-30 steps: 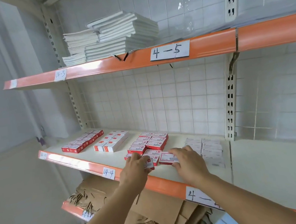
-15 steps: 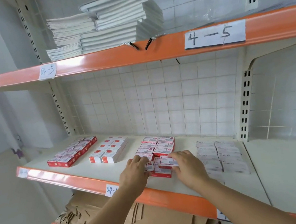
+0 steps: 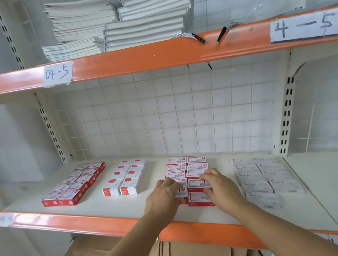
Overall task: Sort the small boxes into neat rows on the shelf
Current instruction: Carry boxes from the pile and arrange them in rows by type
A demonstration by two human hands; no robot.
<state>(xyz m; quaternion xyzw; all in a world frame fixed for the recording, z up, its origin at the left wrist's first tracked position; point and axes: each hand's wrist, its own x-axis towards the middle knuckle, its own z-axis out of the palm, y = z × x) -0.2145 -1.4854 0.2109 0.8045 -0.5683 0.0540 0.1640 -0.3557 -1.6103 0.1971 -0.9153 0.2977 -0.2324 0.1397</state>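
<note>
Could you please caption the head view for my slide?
Both hands straighten red-and-white boxes into rows on the shelf.
</note>
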